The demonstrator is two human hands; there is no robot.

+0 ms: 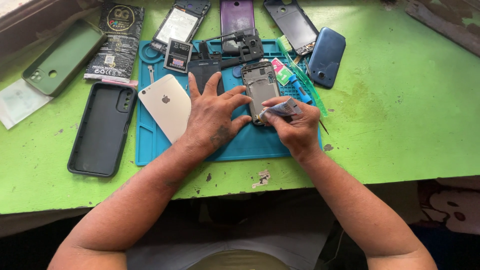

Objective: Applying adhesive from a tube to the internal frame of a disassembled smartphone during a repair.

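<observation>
Pressing down with my left hand (212,117), I have my fingers spread flat across the teal silicone repair mat (150,145), the fingertips touching the left edge of the opened grey phone frame (260,90) that lies upright in the middle of the mat. That hand is open and grips nothing; it only steadies the frame. My right hand (297,127) is closed around a small crumpled metal tube (284,109), pinched between thumb and fingers, with its tip at the lower right corner of the frame. Whether the tip actually touches the frame I cannot tell, since my fingers cover that spot.

Just left of my left hand a pale gold phone back with a rounded rectangular shape (167,105) lies tilted on the mat. Beside the mat, further left, a black rubber phone case (102,130) lies on the green painted wooden table (400,125), and a green phone case (62,57) sits above it near the table's far edge. A dark printed packet (116,42) lies between the green case and the mat. At the top of the mat there is a flat silver-and-black phone battery (178,56). A dark blue rounded phone back cover (326,57) rests on the table to the right of the mat, and a blue-handled tool (300,87) lies just beside the frame, near my right hand.
</observation>
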